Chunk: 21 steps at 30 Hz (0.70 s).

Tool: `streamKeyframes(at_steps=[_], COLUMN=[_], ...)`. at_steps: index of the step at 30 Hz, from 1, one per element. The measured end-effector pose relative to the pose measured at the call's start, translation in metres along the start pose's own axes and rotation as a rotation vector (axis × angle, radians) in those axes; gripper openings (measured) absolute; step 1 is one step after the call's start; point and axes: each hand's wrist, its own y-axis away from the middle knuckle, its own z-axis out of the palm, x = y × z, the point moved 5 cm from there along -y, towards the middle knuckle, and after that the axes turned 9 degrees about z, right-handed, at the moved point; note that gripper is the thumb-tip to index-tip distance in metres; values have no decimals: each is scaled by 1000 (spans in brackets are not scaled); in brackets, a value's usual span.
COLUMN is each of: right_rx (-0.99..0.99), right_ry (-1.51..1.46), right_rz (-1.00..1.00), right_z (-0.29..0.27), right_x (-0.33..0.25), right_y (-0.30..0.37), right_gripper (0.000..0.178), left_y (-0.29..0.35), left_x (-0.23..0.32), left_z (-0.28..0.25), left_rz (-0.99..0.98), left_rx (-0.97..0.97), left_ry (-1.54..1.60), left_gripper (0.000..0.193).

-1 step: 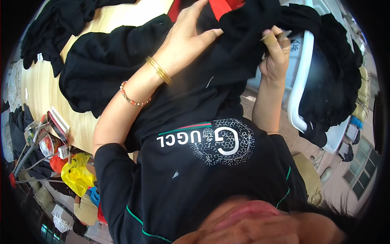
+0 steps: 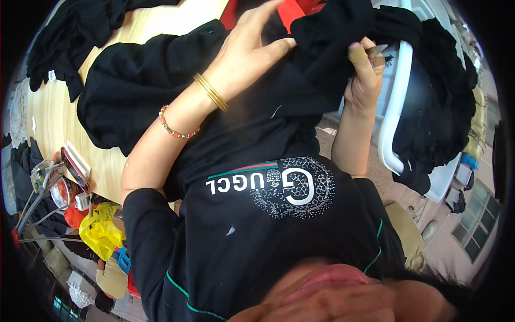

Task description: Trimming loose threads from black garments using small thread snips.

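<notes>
A black cloth garment (image 2: 155,80) is spread before me and over the table edge. My left hand (image 2: 249,48), with gold bangles at its wrist, lies against this cloth, thumb stretched out and apart from the fingers. The fingertips reach the picture's upper edge. My right hand (image 2: 367,75) is closed beside a raised fold of the black cloth (image 2: 332,43). Between its thumb and fingers sits a small pointed metal tool (image 2: 379,49); only its tip shows, so its exact kind is unclear. Whether these fingers also pinch the cloth, I cannot tell.
A light wooden table (image 2: 53,118) stands at left, with another black garment (image 2: 70,37) on it. At right is a pale plastic bin (image 2: 398,123), with black cloth (image 2: 437,107) heaped over it. A red object (image 2: 295,11) lies beyond my hands. A yellow bag (image 2: 101,231) hangs at lower left.
My right hand and the raised cloth fold have shifted very slightly. My left hand stays almost where it was.
</notes>
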Motion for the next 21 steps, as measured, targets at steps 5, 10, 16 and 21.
streamKeyframes(at_steps=[5, 10, 16, 21], right_rx=[98, 144, 61, 138], right_ry=[73, 63, 279, 909], right_rz=[-41, 13, 187, -53], right_z=[-13, -20, -21, -12], right_x=[-4, -5, -27, -7], right_y=[8, 14, 26, 13], right_gripper=[27, 27, 17, 31], left_y=[6, 17, 22, 34], left_x=[26, 24, 55, 10], left_z=[2, 4, -54, -50], left_rz=[-69, -45, -87, -207], left_rx=[-49, 35, 85, 117], left_ry=[548, 623, 544, 461], left_gripper=[37, 29, 19, 22])
